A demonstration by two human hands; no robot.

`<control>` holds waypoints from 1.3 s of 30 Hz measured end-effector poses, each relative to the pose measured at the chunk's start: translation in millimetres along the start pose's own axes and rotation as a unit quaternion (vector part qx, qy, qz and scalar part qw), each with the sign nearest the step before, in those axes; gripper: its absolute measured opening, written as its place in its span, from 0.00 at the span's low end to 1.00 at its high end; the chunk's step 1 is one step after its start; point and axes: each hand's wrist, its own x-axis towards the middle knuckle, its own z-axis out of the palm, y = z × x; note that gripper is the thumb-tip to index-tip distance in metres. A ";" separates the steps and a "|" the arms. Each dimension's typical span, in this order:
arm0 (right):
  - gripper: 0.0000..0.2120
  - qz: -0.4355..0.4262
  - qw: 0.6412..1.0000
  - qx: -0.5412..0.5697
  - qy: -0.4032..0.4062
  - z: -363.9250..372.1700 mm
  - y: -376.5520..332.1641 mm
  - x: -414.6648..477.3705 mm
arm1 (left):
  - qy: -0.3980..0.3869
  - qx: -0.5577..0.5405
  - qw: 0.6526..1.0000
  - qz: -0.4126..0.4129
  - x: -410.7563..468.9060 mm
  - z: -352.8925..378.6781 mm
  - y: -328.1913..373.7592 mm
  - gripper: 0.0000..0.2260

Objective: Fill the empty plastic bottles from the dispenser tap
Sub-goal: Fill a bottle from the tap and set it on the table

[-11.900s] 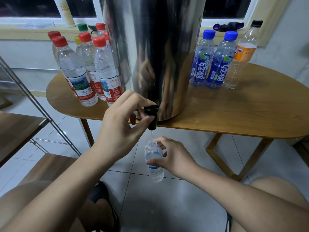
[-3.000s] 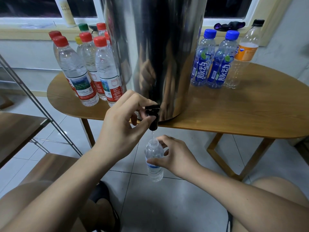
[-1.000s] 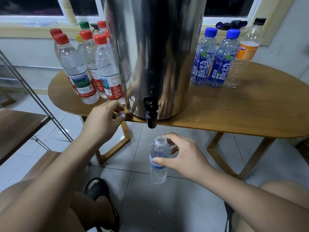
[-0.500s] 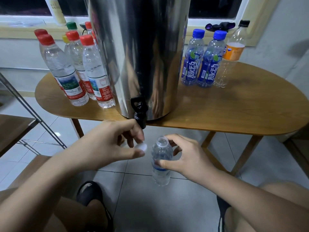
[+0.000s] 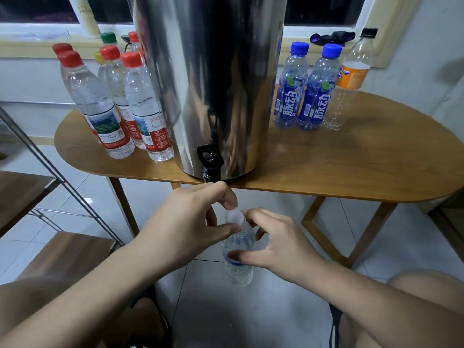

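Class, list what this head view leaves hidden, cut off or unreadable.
Head view:
- Dispenser top: cut off by the upper edge.
- Bottle mouth: covered by the cap and left hand.
- Rear bottles at left: hidden behind red-capped ones.
- Label print: too small.

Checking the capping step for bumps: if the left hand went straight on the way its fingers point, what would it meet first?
Probably the right hand, whose fingers curl round the small bottle just beyond the white cap the left hand pinches; depth is hard to judge.
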 end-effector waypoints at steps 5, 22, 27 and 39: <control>0.20 -0.016 1.000 -0.004 -0.007 -0.3 -2.3 -2.5 | -0.004 0.008 1.000 0.016 0.8 6.1 -3.5 0.13; 0.20 -0.009 1.000 -0.017 -0.012 1.9 0.2 -3.3 | -0.008 0.038 0.999 -0.003 2.8 7.0 -1.8 0.23; 0.23 -0.006 0.999 -0.021 -0.031 4.0 0.9 -2.7 | 0.000 0.070 0.998 0.008 3.7 5.9 -4.1 0.20; 0.17 -0.024 0.999 -0.033 -0.014 -0.6 -0.4 -0.6 | -0.024 0.120 0.992 -0.009 5.0 6.7 -5.9 0.22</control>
